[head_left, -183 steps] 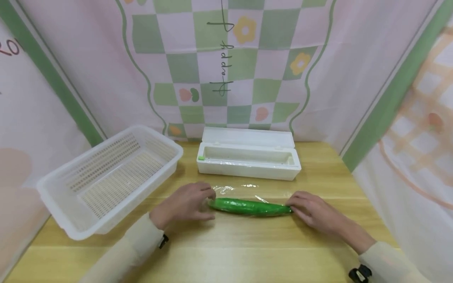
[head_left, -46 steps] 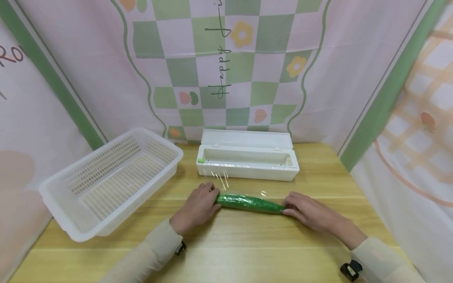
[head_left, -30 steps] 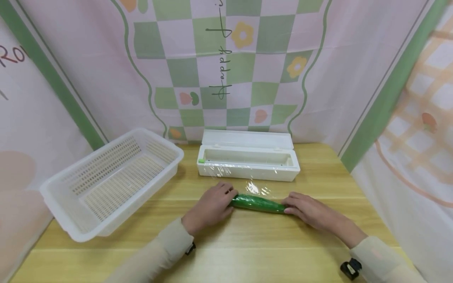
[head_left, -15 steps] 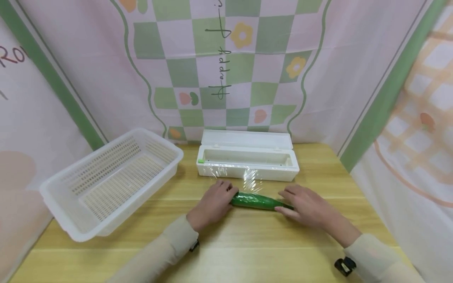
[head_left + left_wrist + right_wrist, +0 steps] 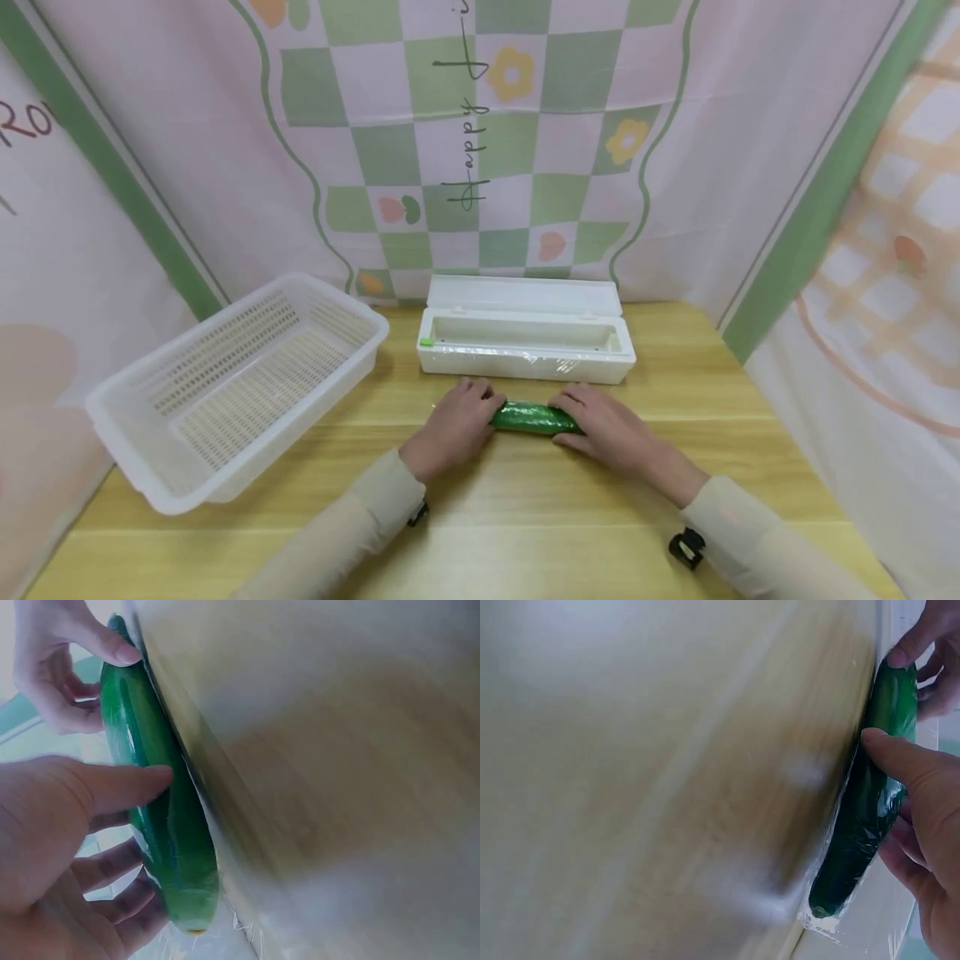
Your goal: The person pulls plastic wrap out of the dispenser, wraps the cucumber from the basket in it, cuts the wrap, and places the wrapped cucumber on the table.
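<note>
- While a pastel fabric backdrop with green and white checks hangs behind, a wood-grain table spreads beneath everything.
- On the left of the table, well apart from the hands, sits a white slotted plastic basket, with nothing visible inside.
- At the back, near the middle, stands a long white cling-film dispenser, its lid tipped back.
- In front of it, two bare hands meet the work. The left hand curls partway round one end, thumb on the near side, fingers behind. The right hand holds the other end the same way, fingers parted only by the thickness between.
- Between them, crosswise on the table just in front of the dispenser, lies a green cucumber.
- Clear film clings to it and sticks out past its right end; whether it joins the dispenser is unclear.
- Uneven turning by the hands could skew or wrinkle the film and leave an end loose; a hard tug, if the film is joined, could drag the dispenser forward.
- Counted: one basket, one dispenser with one lid, two hands, one cucumber, two black wrist devices, one small green slider.
</note>
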Tool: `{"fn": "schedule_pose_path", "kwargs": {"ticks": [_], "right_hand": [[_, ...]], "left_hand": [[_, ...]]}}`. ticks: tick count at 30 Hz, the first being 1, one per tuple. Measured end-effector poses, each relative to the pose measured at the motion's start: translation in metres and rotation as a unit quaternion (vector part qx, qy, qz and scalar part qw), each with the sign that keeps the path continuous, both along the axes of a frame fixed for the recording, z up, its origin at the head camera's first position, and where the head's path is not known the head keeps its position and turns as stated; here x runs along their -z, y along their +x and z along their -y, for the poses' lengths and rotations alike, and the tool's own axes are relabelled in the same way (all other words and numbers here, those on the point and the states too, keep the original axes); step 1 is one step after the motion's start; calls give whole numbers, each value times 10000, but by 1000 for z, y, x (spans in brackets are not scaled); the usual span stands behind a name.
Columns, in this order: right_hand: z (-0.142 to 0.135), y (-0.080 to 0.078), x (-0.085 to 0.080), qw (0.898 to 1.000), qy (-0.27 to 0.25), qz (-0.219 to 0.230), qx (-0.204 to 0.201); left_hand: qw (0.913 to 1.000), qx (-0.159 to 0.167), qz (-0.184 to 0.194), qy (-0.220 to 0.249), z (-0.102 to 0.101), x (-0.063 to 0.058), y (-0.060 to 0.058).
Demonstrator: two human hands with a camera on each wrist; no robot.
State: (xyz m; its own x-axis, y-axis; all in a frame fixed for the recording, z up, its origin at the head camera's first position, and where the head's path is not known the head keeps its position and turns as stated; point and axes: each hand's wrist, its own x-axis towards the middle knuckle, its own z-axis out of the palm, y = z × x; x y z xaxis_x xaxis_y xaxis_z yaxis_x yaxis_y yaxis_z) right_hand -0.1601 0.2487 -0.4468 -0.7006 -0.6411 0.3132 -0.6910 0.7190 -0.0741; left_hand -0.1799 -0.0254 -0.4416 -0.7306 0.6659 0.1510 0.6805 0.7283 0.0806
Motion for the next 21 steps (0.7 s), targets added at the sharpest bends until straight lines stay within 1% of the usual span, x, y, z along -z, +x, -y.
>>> {"fn": "schedule_pose_path", "kwargs": {"ticks": [2,4,6,9,12,15,17,21], "right_hand": [[-1,-3,0,10000,-49,-1,-71],[-1,-6,0,9998,-83,13,-157],[-2,-9,-2,9997,-100,68,-210],[-1,-10,-4,9997,-59,185,-177],[-1,-10,-6,9993,33,349,-87],[-1,-11,-8,9984,198,526,-1],[-1,-11,-9,9974,334,642,72],[0,-12,-11,9953,555,785,153]], "left_hand": [[10000,-21,81,-42,0,0,-1],[9999,-7,166,11,0,0,-2],[9995,27,254,161,1,0,-4],[9984,102,318,458,3,-2,-6],[9978,247,72,618,5,-3,-9],[9968,391,-389,583,7,-2,-13],[9956,474,-585,564,8,0,-14],[9946,523,-683,579,10,3,-15]]}}
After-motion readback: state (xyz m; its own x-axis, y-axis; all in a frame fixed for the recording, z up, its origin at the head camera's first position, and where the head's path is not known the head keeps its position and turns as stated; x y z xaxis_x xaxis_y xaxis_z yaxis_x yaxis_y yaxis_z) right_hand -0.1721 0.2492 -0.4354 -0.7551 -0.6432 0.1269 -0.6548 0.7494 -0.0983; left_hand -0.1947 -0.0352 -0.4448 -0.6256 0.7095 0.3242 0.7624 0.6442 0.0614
